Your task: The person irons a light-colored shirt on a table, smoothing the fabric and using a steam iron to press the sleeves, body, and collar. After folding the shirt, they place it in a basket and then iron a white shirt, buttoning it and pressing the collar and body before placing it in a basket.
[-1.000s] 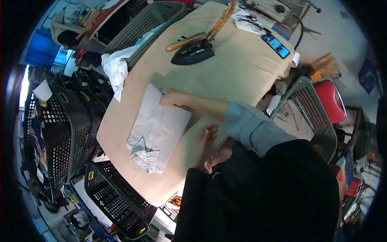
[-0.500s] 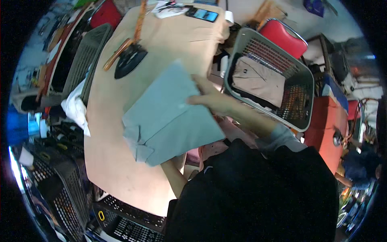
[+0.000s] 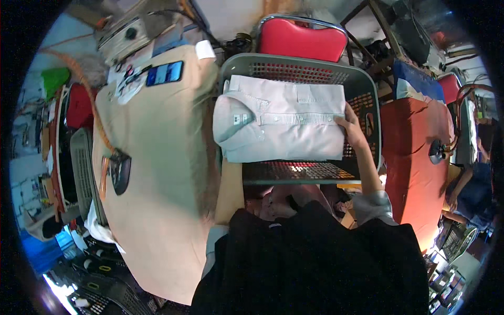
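- Head view: a folded pale shirt (image 3: pixel 294 126) had moved from tan table (image 3: pixel 157 131) to above grey basket (image 3: pixel 361 77), shifting the work there.
- Right hand (image 3: pixel 354 128) gripped its hem end.
- Left hand hid beneath; its grip couldn't be told.

Folded pale button-up shirt (image 3: pixel 299 126), collar leftward, over grey perforated basket (image 3: pixel 294 60); right hand (image 3: pixel 354 130) gripping right edge; left hand hidden below collar end; iron (image 3: pixel 123 172), smartphone (image 3: pixel 165 73) on beige-covered table (image 3: pixel 157 220)

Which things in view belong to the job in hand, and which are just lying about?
In the job:
shirt, in the right hand
basket, beneath it
iron, probably, though untouched

Apparently just lying about:
phone
red chair
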Demonstrator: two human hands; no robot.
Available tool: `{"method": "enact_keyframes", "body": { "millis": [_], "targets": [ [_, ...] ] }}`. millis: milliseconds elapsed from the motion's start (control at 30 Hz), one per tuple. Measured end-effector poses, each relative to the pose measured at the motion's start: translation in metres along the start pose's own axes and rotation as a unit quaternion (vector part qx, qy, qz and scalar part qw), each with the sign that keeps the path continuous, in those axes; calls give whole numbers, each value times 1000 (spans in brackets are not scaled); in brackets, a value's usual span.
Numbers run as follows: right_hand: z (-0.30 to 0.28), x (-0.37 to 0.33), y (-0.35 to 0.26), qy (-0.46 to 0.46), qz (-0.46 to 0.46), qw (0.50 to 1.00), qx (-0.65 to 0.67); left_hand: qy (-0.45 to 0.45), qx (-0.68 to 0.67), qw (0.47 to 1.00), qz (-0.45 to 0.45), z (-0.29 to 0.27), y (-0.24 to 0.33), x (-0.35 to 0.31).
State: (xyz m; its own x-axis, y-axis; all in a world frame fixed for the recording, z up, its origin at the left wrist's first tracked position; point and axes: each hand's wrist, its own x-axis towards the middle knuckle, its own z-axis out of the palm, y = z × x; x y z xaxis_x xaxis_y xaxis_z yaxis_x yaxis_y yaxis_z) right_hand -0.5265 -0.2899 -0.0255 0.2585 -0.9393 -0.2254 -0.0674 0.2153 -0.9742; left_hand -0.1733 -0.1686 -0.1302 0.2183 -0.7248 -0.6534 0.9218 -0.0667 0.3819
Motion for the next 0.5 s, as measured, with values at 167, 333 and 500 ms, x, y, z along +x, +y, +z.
{"method": "enact_keyframes", "body": {
  "millis": [167,333,500],
  "targets": [
    [-36,51,113,67,145,987,-13,26,38,994,-98,33,-27,53],
    [-43,81,167,174,126,957,-197,156,362,918,48,5,-38,69],
    [-32,82,151,202,15,924,-325,230,507,816,156,11,-57,46]
  ]
}}
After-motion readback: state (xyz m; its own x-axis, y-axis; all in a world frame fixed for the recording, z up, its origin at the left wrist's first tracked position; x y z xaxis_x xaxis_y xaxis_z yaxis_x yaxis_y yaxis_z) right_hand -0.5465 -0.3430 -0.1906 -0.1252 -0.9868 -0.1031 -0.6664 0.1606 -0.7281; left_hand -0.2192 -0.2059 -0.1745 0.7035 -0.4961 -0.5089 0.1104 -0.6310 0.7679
